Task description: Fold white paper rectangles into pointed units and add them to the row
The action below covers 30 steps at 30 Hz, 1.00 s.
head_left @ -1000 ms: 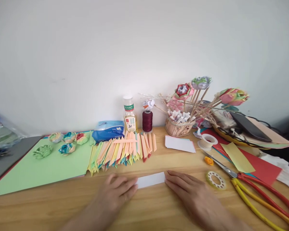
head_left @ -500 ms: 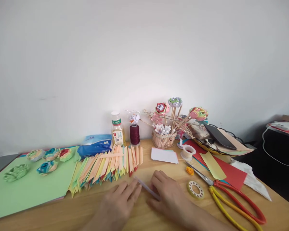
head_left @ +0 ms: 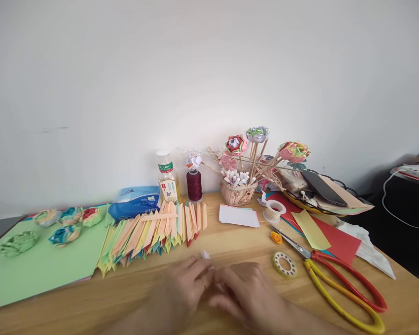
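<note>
Close together at the table's front, my left hand (head_left: 181, 284) and my right hand (head_left: 249, 288) meet over a folded strip of white paper (head_left: 205, 255). One pale tip of the strip pokes out beyond my left fingers; most of the rest is hidden under both hands. The fingers of each hand are bent and closed on the paper. A ring shows on my left hand. Beyond my hands lies a stack of white paper slips (head_left: 239, 216). To the left spreads a row of folded coloured paper pieces (head_left: 150, 230).
Right of my hands are a roll of tape (head_left: 284, 264), a small orange paper curl (head_left: 276, 237) and large scissors (head_left: 310, 255). Paper flowers rise from a basket (head_left: 239, 193) near the wall. Several folded paper rings rest on green paper (head_left: 49, 279) at left.
My hands have drawn together over the paper strip, covering more of it. The view has tilted slightly, so the table things sit higher.
</note>
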Available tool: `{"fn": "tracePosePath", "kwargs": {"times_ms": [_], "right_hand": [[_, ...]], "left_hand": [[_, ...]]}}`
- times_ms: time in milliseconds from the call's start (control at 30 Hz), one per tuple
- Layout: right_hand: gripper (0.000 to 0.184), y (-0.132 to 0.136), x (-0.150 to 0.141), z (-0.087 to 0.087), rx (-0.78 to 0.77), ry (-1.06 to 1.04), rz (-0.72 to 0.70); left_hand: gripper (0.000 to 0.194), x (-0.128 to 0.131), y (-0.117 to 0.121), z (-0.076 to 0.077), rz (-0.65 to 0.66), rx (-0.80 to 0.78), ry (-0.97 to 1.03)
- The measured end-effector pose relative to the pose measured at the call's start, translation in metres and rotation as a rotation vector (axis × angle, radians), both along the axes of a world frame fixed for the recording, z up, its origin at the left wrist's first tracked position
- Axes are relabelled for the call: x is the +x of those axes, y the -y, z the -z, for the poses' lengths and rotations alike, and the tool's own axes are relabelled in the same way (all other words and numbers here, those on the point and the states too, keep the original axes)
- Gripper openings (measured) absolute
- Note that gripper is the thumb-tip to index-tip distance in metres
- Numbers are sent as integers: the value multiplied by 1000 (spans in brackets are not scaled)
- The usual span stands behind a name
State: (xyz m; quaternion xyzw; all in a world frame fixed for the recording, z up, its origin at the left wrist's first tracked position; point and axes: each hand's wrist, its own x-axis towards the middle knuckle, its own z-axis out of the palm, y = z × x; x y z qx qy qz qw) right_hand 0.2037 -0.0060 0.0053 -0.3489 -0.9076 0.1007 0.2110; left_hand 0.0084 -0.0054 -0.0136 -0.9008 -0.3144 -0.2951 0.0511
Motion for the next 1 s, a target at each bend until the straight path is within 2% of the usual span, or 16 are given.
{"fn": "tracePosePath", "kwargs": {"times_ms": [100,167,233,333,467,567,633,800,900,1000], "right_hand": [[45,1,0,-4,-15,-19,-119],[38,-1,-2,-5,-44,-1,-182],[25,-4,-3,-5,-84,11,-217],[30,-8,-5,1,-145,-33,-181],[47,-14,-7,12,-172,-116,-79],[47,-16,-9,13,-159,-121,-72],[43,-16,-9,12,-127,-116,-69],[42,-16,-9,14,-33,-129,-74],[37,-16,-8,17,0,-126,-92],[28,-17,-7,16,141,-90,-113]], "left_hand": [[23,0,0,-3,28,-227,78],[25,0,-3,-4,30,-322,155],[33,-2,-8,-6,-21,-442,222],[51,-3,-13,-7,-169,-644,377],[62,-2,-13,-11,-157,-1013,619],[64,1,-10,-15,-156,-1205,725],[65,2,-8,-17,-170,-1227,735],[63,1,-3,-17,-229,-1097,597],[62,0,-4,-14,-231,-1131,601],[62,-2,-7,-10,-264,-1161,608]]}}
